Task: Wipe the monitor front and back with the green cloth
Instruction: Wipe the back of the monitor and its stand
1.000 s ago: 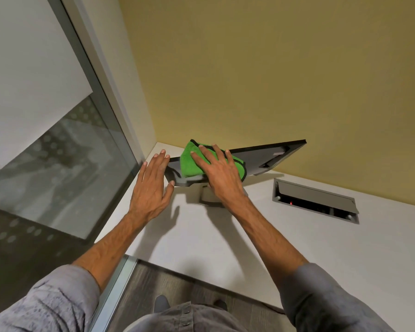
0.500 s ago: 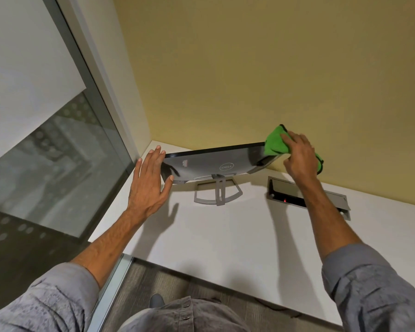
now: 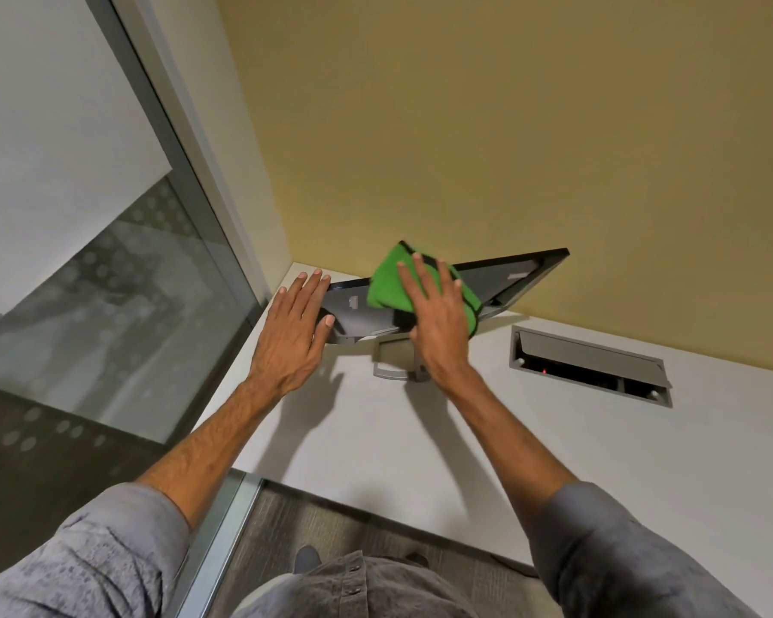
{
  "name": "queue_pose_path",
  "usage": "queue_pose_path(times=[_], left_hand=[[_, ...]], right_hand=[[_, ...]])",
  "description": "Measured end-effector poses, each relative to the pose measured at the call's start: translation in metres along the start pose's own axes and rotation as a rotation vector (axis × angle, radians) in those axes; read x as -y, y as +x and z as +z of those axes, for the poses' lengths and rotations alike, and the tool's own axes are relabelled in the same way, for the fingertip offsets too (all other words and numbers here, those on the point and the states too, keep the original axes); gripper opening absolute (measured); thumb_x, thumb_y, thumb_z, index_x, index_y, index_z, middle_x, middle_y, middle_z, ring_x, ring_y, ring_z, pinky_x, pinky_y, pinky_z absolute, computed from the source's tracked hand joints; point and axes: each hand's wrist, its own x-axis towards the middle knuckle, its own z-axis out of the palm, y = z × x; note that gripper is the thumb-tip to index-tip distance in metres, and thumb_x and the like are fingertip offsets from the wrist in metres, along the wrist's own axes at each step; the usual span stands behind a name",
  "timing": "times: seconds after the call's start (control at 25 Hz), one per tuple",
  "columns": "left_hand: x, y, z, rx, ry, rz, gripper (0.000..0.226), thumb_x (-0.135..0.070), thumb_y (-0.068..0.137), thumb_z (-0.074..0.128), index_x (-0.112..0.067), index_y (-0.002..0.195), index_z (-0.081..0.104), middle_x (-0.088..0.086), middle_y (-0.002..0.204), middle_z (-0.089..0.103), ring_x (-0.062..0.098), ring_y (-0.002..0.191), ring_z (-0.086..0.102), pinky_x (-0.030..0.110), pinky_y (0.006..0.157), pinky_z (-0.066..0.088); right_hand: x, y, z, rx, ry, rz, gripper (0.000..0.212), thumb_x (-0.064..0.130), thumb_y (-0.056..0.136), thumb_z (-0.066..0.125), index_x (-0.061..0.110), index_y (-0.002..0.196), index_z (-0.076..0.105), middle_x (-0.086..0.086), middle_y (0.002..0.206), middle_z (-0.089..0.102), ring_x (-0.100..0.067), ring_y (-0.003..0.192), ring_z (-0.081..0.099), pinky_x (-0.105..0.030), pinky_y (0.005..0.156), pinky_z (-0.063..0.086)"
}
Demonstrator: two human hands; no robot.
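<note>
The monitor [image 3: 500, 285] stands on its grey stand [image 3: 391, 365] at the far corner of the white desk [image 3: 599, 461], its dark grey back facing me. My right hand [image 3: 440, 325] lies flat with straight fingers on the green cloth [image 3: 387, 285], pressing it against the middle of the monitor's back. My left hand [image 3: 293, 332] rests open against the monitor's left edge, fingers straight, thumb on the back panel. The screen side is hidden from me.
A grey cable box [image 3: 592, 365] with its lid raised is sunk into the desk right of the stand. A yellow wall [image 3: 509, 127] rises just behind the monitor. A glass partition [image 3: 108, 283] runs along the left.
My right hand has swept the cloth leftward from the monitor's right end back to the middle of its back. My left hand has stayed on the left edge.
</note>
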Motion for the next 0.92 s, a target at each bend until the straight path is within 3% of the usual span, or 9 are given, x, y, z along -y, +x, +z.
queue_pose_path(times=[0.12,0.24,0.4,0.48,0.6,0.68,0.76,0.84,0.92], left_hand=[[0.004,0.001,0.002,-0.01,-0.016,0.013,0.059,-0.039,0.117,0.027,-0.018,0.172,0.021,0.001,0.18,0.019,0.02,0.167,0.014,0.044,0.136,0.011],[0.006,0.0,0.003,-0.012,-0.016,0.031,0.059,-0.036,0.117,0.029,-0.021,0.173,0.02,-0.001,0.181,0.017,0.019,0.167,0.012,0.043,0.136,0.01],[0.009,0.001,0.002,0.017,-0.025,0.054,0.062,-0.037,0.117,0.031,-0.022,0.174,0.012,-0.004,0.182,0.006,0.016,0.168,0.001,0.047,0.136,0.007],[0.009,0.002,0.003,0.028,-0.033,0.058,0.063,-0.038,0.117,0.032,-0.021,0.174,0.01,-0.004,0.182,0.003,0.017,0.168,-0.002,0.049,0.136,0.006],[0.01,0.002,0.004,0.033,-0.052,0.057,0.064,-0.035,0.118,0.035,-0.021,0.174,0.009,-0.004,0.182,-0.001,0.017,0.168,-0.006,0.051,0.136,0.006],[0.009,0.002,0.003,0.038,-0.077,0.06,0.065,-0.033,0.118,0.038,-0.02,0.174,0.009,-0.005,0.182,-0.002,0.017,0.168,-0.007,0.052,0.136,0.007],[0.008,0.002,0.002,0.045,-0.107,0.062,0.065,-0.031,0.117,0.038,-0.019,0.174,0.009,-0.005,0.182,-0.003,0.017,0.168,-0.008,0.052,0.136,0.008],[0.008,0.003,0.002,0.061,-0.123,0.069,0.065,-0.03,0.117,0.037,-0.017,0.174,0.008,-0.003,0.182,-0.006,0.018,0.168,-0.01,0.053,0.136,0.009],[0.008,0.003,0.002,0.074,-0.133,0.071,0.066,-0.031,0.118,0.037,-0.015,0.174,0.006,-0.002,0.182,-0.008,0.02,0.167,-0.012,0.053,0.136,0.01]], right_hand=[[0.027,-0.004,0.011,0.056,-0.048,-0.148,0.125,-0.025,0.071,0.062,0.03,0.171,0.009,0.0,0.179,0.006,-0.036,0.164,0.003,-0.066,0.127,0.023],[0.012,-0.005,0.007,0.048,-0.063,-0.126,0.126,-0.025,0.072,0.061,0.029,0.171,0.005,0.003,0.179,-0.002,-0.031,0.165,-0.002,-0.064,0.129,0.02],[-0.046,-0.003,0.001,-0.139,0.14,0.217,0.115,-0.026,0.078,0.053,0.032,0.17,0.017,0.006,0.179,0.004,-0.022,0.166,-0.001,-0.065,0.13,0.012],[-0.078,0.006,-0.003,-0.279,0.321,0.45,0.114,-0.028,0.076,0.048,0.032,0.169,0.023,0.003,0.179,0.01,-0.023,0.166,0.005,-0.067,0.128,0.02],[-0.106,0.023,-0.016,-0.481,0.552,0.703,0.113,-0.029,0.071,0.043,0.022,0.17,0.021,-0.005,0.178,0.013,-0.028,0.164,0.017,-0.048,0.122,0.041],[-0.105,0.032,-0.025,-0.553,0.605,0.787,0.115,-0.028,0.072,0.041,0.026,0.171,0.017,-0.005,0.179,0.01,-0.025,0.163,0.019,-0.025,0.115,0.042],[-0.092,0.038,-0.02,-0.573,0.611,0.782,0.115,-0.03,0.073,0.039,0.027,0.17,0.019,-0.007,0.179,0.007,-0.027,0.163,0.017,-0.016,0.111,0.042],[-0.077,0.042,-0.001,-0.568,0.593,0.765,0.117,-0.032,0.072,0.039,0.031,0.17,0.019,-0.006,0.179,0.003,-0.029,0.164,0.013,-0.036,0.12,0.045],[-0.054,0.043,0.014,-0.575,0.576,0.752,0.121,-0.032,0.072,0.039,0.035,0.17,0.016,0.001,0.179,-0.002,-0.025,0.165,0.009,-0.058,0.106,0.055]])
